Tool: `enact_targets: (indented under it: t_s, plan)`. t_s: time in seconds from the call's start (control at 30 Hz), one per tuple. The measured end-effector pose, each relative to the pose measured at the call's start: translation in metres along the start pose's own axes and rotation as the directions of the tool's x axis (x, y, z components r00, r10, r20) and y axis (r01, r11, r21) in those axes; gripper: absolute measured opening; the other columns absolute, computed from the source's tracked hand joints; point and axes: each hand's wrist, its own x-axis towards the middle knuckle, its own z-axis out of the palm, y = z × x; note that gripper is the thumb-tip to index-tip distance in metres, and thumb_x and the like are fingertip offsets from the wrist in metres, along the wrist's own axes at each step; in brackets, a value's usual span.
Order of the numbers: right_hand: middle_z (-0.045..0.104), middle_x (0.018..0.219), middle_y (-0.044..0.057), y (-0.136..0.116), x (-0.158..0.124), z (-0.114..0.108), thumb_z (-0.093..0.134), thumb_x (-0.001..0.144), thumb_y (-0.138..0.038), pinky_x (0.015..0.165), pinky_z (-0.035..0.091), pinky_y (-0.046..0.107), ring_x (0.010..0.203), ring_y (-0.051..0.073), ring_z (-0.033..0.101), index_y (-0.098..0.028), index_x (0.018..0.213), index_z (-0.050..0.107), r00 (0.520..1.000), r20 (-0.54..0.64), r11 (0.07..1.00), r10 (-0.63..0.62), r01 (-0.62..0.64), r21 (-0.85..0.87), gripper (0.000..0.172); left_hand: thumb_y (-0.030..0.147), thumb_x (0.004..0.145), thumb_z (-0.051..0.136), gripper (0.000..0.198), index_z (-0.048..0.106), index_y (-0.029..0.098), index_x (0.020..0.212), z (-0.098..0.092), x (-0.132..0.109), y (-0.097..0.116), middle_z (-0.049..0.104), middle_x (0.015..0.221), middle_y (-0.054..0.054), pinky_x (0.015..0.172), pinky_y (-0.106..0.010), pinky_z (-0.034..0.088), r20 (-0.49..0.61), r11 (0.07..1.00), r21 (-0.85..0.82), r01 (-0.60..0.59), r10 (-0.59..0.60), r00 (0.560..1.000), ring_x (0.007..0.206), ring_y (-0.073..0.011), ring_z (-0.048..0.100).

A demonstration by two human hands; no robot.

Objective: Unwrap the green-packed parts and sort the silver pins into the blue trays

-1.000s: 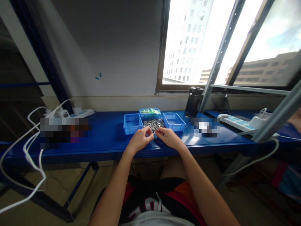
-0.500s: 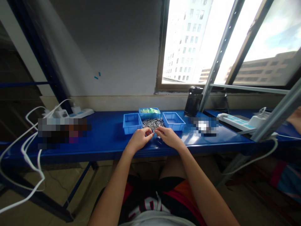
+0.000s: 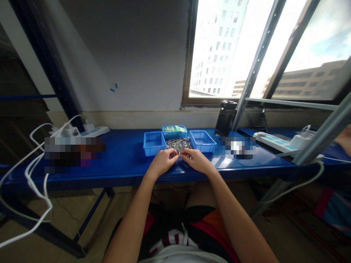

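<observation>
My left hand [image 3: 163, 160] and my right hand [image 3: 195, 159] meet fingertip to fingertip over the front of the blue table [image 3: 120, 160]. Both are closed in a pinch, and whatever lies between the fingertips is too small to make out. Just beyond them is a pile of small metal pieces [image 3: 179, 144], partly covered by the fingers. A blue bin [image 3: 154, 143] stands left of the pile and another blue bin [image 3: 203, 141] right of it. Behind the pile, a smaller blue bin [image 3: 174, 131] holds green and clear plastic material.
A black device [image 3: 226, 117] stands near the window. Power strips lie at the right [image 3: 276, 141] and left [image 3: 95, 131], with white cables hanging at the left. Another person's arm [image 3: 344, 140] shows at the right edge. Metal posts rise at the right.
My right hand's fingertips have shifted slightly and now sit closer to my left fingertips. My left hand has hardly moved.
</observation>
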Motion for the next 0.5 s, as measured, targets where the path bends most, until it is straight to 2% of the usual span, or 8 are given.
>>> enact_targets:
  t_s: [0.33, 0.5]
  plan:
    - [0.064, 0.068, 0.002, -0.0029, 0.0000, -0.0014, 0.050, 0.084, -0.029, 0.059, 0.038, 0.022, 0.061, 0.013, 0.056, -0.017, 0.085, 0.065, 0.999, 0.035, 1.000, -0.002, 0.002, -0.024, 0.019, 0.034, 0.078, 0.050, 0.020, 0.063, 0.019, 0.082, -0.0016, 0.0006, 0.0038, 0.066, 0.074, -0.002, 0.060, -0.023, 0.041, 0.005, 1.000, -0.018, 0.020, -0.020, 1.000, 0.064, -0.0149, 0.056]
    - [0.063, 0.069, 0.002, -0.0007, 0.0003, -0.0004, 0.048, 0.084, -0.028, 0.058, 0.038, 0.021, 0.061, 0.012, 0.055, -0.017, 0.082, 0.064, 1.000, 0.004, 1.000, 0.008, -0.008, -0.026, 0.019, 0.036, 0.079, 0.048, 0.023, 0.064, 0.019, 0.081, -0.0023, 0.0003, 0.0048, 0.066, 0.077, -0.003, 0.061, -0.024, 0.041, 0.001, 0.999, -0.008, 0.040, -0.040, 0.999, 0.068, -0.0164, 0.057]
